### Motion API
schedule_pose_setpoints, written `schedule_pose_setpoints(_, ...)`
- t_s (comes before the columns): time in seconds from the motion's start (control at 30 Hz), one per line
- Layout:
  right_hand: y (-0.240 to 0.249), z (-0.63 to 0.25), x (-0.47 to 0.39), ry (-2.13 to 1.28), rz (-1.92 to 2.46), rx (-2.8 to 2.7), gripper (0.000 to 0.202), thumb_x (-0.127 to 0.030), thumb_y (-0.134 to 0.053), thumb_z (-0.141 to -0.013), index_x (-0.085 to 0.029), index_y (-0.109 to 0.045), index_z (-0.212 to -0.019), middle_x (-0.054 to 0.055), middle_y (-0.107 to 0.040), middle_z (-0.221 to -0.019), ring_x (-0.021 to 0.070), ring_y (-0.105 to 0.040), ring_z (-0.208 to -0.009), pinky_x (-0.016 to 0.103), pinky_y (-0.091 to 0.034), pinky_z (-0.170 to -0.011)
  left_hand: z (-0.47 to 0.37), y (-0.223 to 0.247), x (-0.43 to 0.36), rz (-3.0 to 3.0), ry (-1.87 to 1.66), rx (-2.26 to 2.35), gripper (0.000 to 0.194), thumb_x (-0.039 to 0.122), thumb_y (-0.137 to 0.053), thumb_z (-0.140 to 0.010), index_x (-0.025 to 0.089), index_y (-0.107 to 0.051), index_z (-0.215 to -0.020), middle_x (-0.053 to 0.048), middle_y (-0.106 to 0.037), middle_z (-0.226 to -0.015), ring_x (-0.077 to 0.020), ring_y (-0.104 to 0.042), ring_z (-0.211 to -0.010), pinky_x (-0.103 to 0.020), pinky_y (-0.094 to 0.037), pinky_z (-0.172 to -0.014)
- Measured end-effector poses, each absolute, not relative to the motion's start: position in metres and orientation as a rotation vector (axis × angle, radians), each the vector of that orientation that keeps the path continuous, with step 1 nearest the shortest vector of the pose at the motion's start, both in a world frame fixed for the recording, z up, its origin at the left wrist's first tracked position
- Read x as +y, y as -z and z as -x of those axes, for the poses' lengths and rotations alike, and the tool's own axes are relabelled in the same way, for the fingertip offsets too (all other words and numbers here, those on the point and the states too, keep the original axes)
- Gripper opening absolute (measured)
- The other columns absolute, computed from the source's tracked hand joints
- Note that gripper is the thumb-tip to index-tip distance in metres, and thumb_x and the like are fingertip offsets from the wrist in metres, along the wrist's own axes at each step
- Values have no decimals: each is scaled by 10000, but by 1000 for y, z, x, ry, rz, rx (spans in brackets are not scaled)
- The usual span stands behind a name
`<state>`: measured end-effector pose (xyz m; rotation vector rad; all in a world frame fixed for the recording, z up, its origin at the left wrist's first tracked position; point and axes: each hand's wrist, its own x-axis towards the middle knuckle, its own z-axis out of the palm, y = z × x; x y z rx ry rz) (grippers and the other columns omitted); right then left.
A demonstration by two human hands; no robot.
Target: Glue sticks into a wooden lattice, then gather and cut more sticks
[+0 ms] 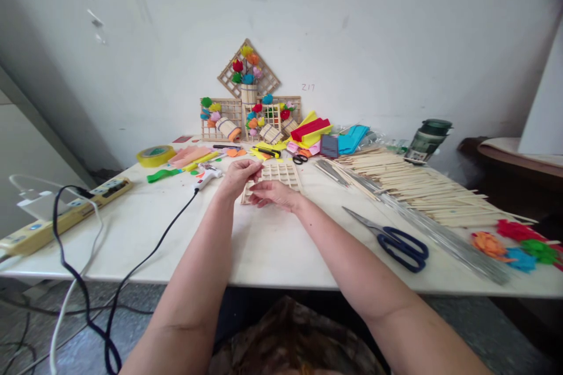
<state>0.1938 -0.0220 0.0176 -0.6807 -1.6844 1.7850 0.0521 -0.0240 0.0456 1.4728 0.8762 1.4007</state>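
Observation:
A small wooden stick lattice [285,174] lies on the white table, partly covered by both hands. Over its upper left edge is my left hand [241,177], thumb and fingers pinched together; what lies between them is too small to make out. My right hand [273,194] is closed over the lattice's lower part, its fingertips close below the left hand, and anything in it is hidden. A white glue gun [208,176] rests just left of my left hand.
Large scissors [396,241] lie right of my forearm, beside wires [435,231] and many wooden sticks [409,179]. Flower-decorated lattices [248,70] stand against the wall. Yellow tape [156,156] and a power strip [65,217] are left; a cord crosses the table's front edge.

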Motion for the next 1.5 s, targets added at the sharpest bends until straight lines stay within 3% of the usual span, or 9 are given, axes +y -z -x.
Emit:
schedule_pose_setpoints(0.13, -20, -202, -18, -1785, 646, -1750, 239, -336, -662, -674, -110, -586, -666, -18, -558, -500, 86, -524, -434, 237, -463, -485, -50, -44, -21, -1413, -1416, 937, 284, 412, -663, -653, 129, -656, -683, -9, -576, -556, -68, -493, -492, -197, -379, -486)
schedule_pose_setpoints(0.4, -40, -244, 10, -1321, 652, -1193, 269, -357, -724, -557, -132, -590, -617, -8, -599, -528, 84, -539, -457, 202, -447, -478, -59, -42, -22, -1525, -1206, 1211, 313, 415, -708, -556, 120, -667, -654, -65, -645, -661, -136, -559, -607, -240, -418, -514)
schedule_pose_setpoints(0.5, -42, -256, 16, -1237, 668, -1071, 285, -405, -686, -600, -137, -600, -649, -6, -582, -494, 108, -585, -529, 207, -463, -533, -59, -41, -22, -1541, -1237, 1309, 338, 457, -683, -570, 127, -664, -642, -79, -666, -701, -152, -567, -648, -237, -412, -525)
schedule_pose_setpoints(0.63, -35, -267, 25, -1121, 835, -1120, 350, -464, -537, -730, -150, -550, -577, -10, -498, -403, 135, -606, -553, 225, -465, -567, -56, -36, -17, -1567, -1270, 1369, 509, 573, -513, -696, 138, -541, -433, -99, -666, -674, -130, -531, -578, -243, -404, -536)
schedule_pose_setpoints(0.7, -31, -269, 28, -1002, 1050, -1264, 291, -400, -511, -757, -147, -581, -631, 10, -571, -488, 126, -606, -559, 219, -456, -568, -55, -35, -14, -1556, -1295, 1374, 532, 581, -496, -703, 146, -503, -397, -95, -644, -619, -126, -508, -544, -246, -397, -526)
schedule_pose_setpoints(0.8, -26, -269, 31, -723, 1459, -1550, 183, -302, -527, -735, -171, -649, -770, 35, -671, -722, 138, -624, -665, 223, -442, -604, -55, -34, -13, -1529, -1364, 1308, 455, 556, -529, -687, 137, -587, -520, -83, -623, -643, -150, -528, -615, -247, -415, -538)
schedule_pose_setpoints(0.97, -25, -266, 26, -294, 1848, -1877, 207, -318, -537, -713, -220, -692, -810, 70, -676, -918, 225, -609, -880, 274, -424, -666, -55, -35, -11, -1448, -1499, 1227, 324, 464, -560, -685, 144, -611, -697, -67, -607, -817, -165, -535, -784, -251, -446, -609)
schedule_pose_setpoints(1.13, -23, -262, 22, -275, 1969, -1975, 332, -345, -559, -711, -183, -650, -986, 126, -638, -1039, 244, -587, -959, 284, -424, -695, -49, -31, -6, -1228, -1643, 1323, 247, 379, -656, -608, 157, -552, -636, -20, -585, -736, -132, -513, -737, -232, -400, -645)
schedule_pose_setpoints(1.5, -20, -252, 19, -316, 2013, -2021, 317, -195, -593, -670, -131, -645, -976, 179, -628, -1030, 270, -589, -969, 325, -452, -737, -41, -18, 0, -905, -1562, 1462, 143, 315, -574, -693, 184, -538, -646, -5, -514, -613, -125, -489, -526, -258, -369, -518)
